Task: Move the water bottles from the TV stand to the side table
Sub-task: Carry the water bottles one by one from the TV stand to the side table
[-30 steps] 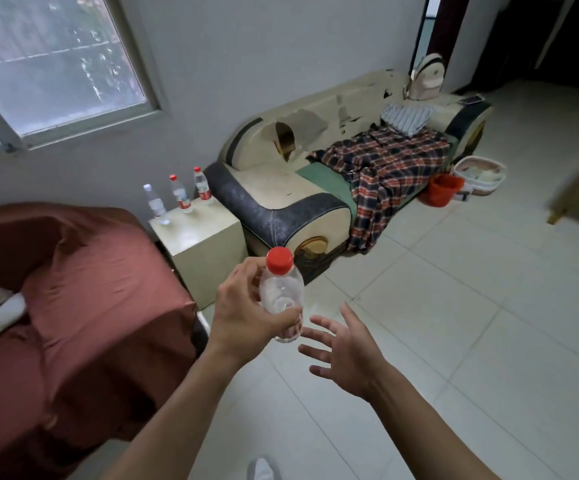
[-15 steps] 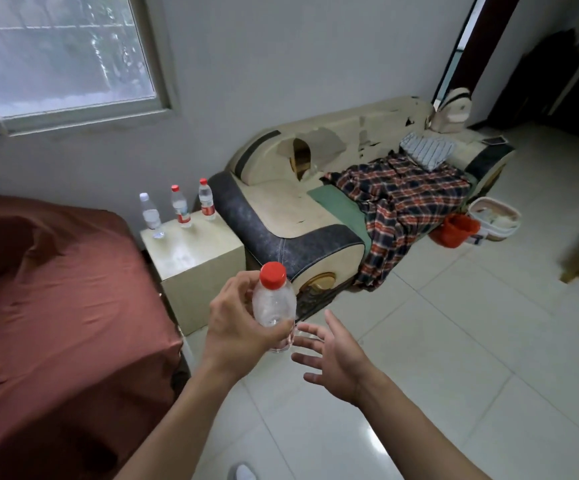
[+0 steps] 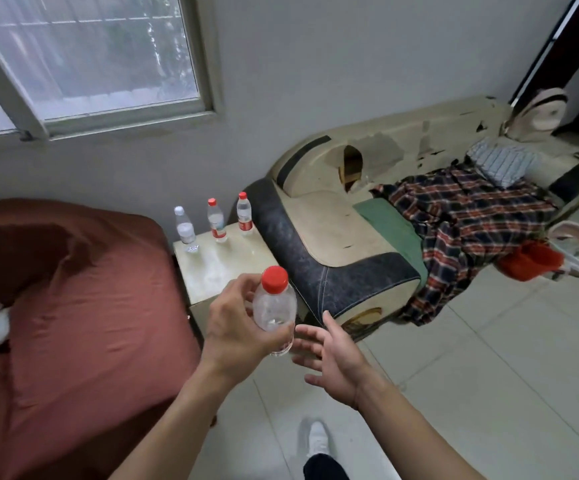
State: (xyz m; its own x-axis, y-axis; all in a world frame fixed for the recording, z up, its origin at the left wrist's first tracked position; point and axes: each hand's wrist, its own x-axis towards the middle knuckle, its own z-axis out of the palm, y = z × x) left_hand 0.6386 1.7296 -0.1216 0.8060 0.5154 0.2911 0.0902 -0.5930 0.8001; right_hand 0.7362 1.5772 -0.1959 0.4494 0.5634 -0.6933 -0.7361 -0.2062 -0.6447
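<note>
Water bottle of clear plastic with a red cap (image 3: 274,311) sits upright in our left hand (image 3: 238,327), fingers and thumb wrapped round its body, held in the air short of the cream square-topped side table (image 3: 222,271). Our right hand (image 3: 331,356) hangs just beside the bottle's base, fingers spread and holding nothing. We note the table lies ahead of and beyond the left hand, the nearer hand to it. At the table's far edge stand three more clear bottles: one white-capped (image 3: 185,229) and two red-capped (image 3: 216,220) (image 3: 245,214). We judge the near half of the table top the likely landing place.
</note>
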